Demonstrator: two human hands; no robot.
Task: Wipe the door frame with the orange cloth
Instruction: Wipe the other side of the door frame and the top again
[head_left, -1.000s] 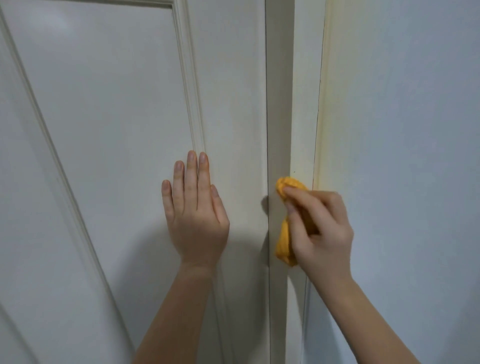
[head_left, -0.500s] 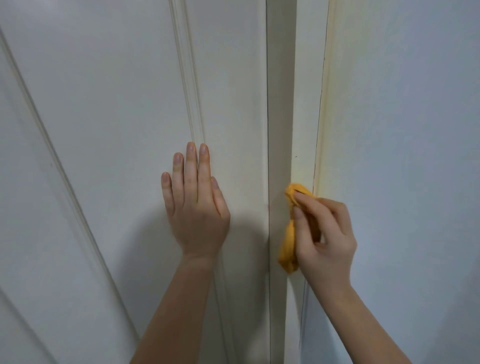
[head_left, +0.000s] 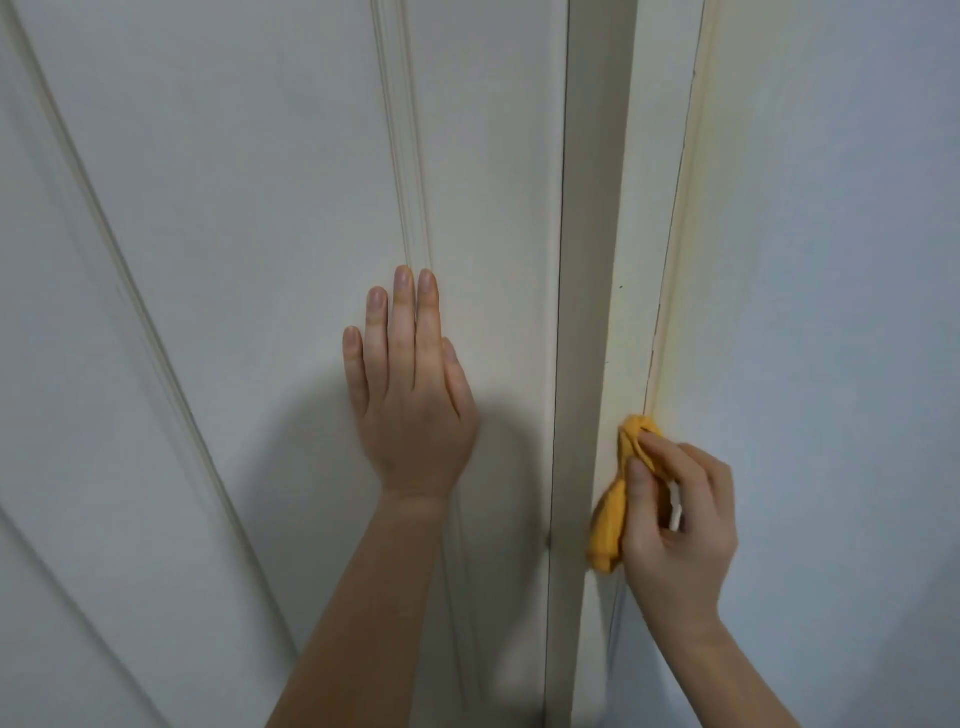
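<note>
The cream door frame (head_left: 644, 208) runs top to bottom just right of centre, between the white panelled door (head_left: 234, 208) and the wall. My right hand (head_left: 675, 525) grips a bunched orange cloth (head_left: 610, 519) and presses its top end against the frame's right edge, where frame meets wall. A loose tail of the cloth hangs down below my thumb. My left hand (head_left: 410, 395) lies flat against the door, fingers together and pointing up, holding nothing.
A pale blue-white wall (head_left: 831, 260) fills the right side. A narrow dark gap (head_left: 563, 312) separates the door's edge from the frame. Raised mouldings (head_left: 405, 156) run up the door panel above my left hand.
My right hand and the cloth have slid down the frame and slightly to the right, toward the wall seam. My left hand has stayed flat on the door.
</note>
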